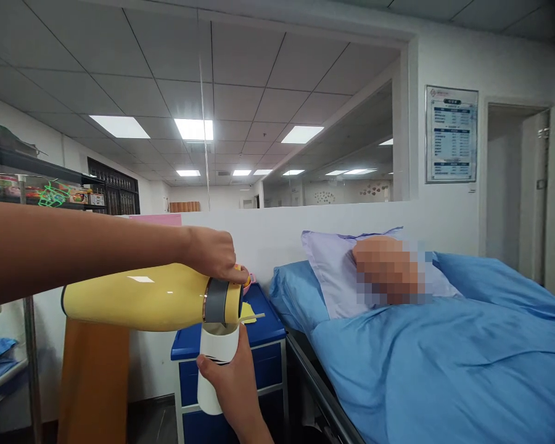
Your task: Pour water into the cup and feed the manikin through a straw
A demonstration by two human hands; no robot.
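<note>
Left hand: the left hand (213, 253) comes in from 9 o'clock on an outstretched arm. Its fingers are curled tight over the neck of the yellow flask (139, 297), just above the grey collar (216, 301).
Flask: it lies almost level, left of centre. Its base points to 9 o'clock and its mouth to 3 o'clock, right over the cup.
Right hand: the right hand (235, 388) rises from 6 o'clock. The fingers wrap the back of the white cup (216, 364) and the thumb lies across its front, in a closed grip.
Cup: it stands upright below centre, with its rim touching or just under the flask's collar. Whether any liquid is running cannot be told.
Surroundings: a blue cabinet (263, 333) stands behind the cup. A bed with a blue blanket (444, 370) and a pale pillow (328, 259) fills 3 to 4 o'clock.
Doing it well: this looks like a pour. The tilt is best raised slowly, since a flask this flat can gush. The cup wants holding plumb and snug under the spout, with the thumb clear of the rim. The pour is better done over the cabinet side than the blanket. The fill level is hidden by the collar, so pausing to check it would be wise.
</note>
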